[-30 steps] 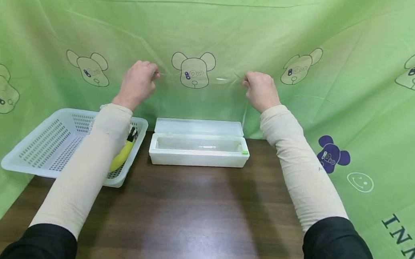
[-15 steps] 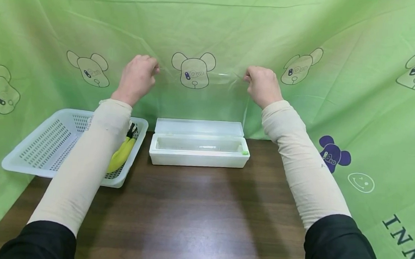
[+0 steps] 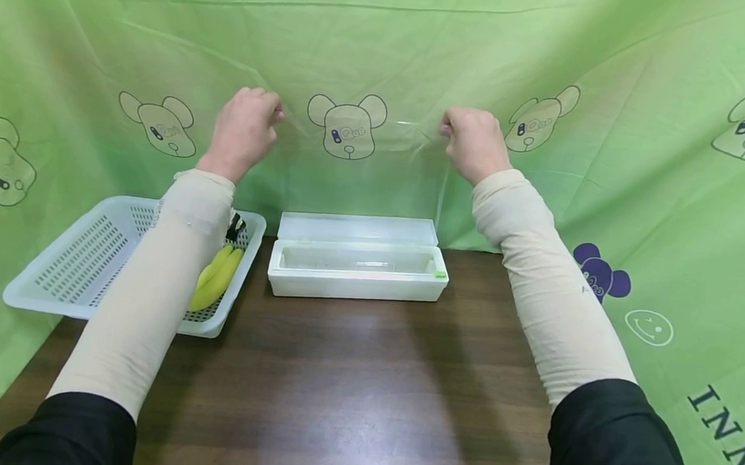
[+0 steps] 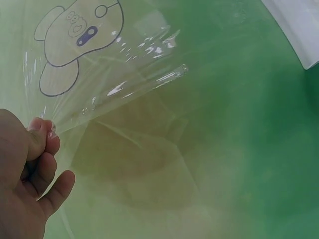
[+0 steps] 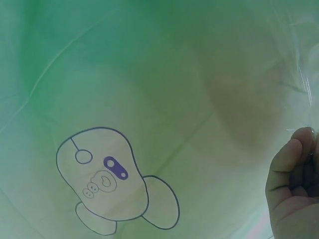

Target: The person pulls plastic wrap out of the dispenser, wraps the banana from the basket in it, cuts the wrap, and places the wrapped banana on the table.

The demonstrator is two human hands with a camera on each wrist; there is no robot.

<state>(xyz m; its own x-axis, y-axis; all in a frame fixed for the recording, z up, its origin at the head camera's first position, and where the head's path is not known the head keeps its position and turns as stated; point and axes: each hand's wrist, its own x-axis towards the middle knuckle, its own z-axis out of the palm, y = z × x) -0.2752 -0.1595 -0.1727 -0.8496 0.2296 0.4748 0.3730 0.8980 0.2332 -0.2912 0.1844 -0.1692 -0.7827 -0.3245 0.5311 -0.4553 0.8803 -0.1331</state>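
Between both raised hands stretches a sheet of clear cling film (image 4: 119, 92), barely visible against the green cloth in the head view. My left hand (image 3: 243, 133) pinches one corner between thumb and forefinger; the left wrist view shows the film gathered and creased there. My right hand (image 3: 477, 145) grips the other corner, with its fingertips (image 5: 301, 137) at the edge of the right wrist view. Below the hands stands a white cling film dispenser box (image 3: 357, 288), its lid (image 3: 356, 228) raised. The film appears to hang down toward this box. A small green piece (image 3: 439, 274) sits at its right end.
To the left is a pale blue perforated basket (image 3: 53, 257), partly covered by the left forearm. Yellow bananas (image 3: 218, 279) with dark stems lie in it. Brown wooden table (image 3: 349, 375) spreads in front. A green printed cloth (image 3: 386, 39) hangs behind and at the sides.
Both hands have risen steadily, and the film's upper edge has risen with them. More of the bananas shows as the left forearm shifts. The box and basket stay put.
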